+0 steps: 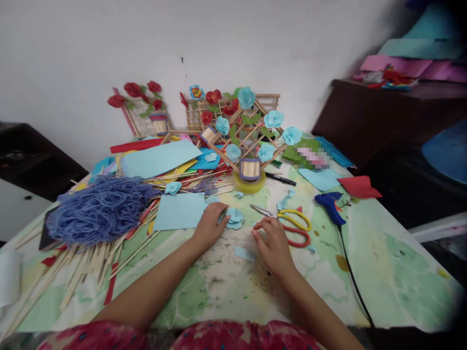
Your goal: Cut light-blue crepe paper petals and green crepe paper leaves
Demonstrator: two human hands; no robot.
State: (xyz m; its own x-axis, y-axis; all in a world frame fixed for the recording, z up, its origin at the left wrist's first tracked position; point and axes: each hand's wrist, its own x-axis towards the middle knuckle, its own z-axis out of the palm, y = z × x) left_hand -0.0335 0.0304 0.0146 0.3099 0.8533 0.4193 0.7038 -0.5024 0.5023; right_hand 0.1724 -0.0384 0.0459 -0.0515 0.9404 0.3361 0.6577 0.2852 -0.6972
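My left hand [211,224] is closed at the left edge of a light-blue paper flower [235,218], pinching it low over the tablecloth. To its right, my right hand [273,244] hovers with fingers loosely bent and apart, nothing visible between them. Scissors [294,228] with one yellow and one red handle lie just beyond and beside my right hand, blades towards the left. A square sheet of light-blue paper [179,212] lies left of my left hand, with another blue paper flower [172,187] at its top edge. A small blue paper scrap [244,253] rests between my forearms.
A stick lattice [251,131] with blue paper flowers stands on a yellow tape roll [249,184]. A blue glue gun [331,206] lies right, its cord crossing the table's front edge. Purple yarn [102,211] and thin wooden sticks [85,267] cover the left side.
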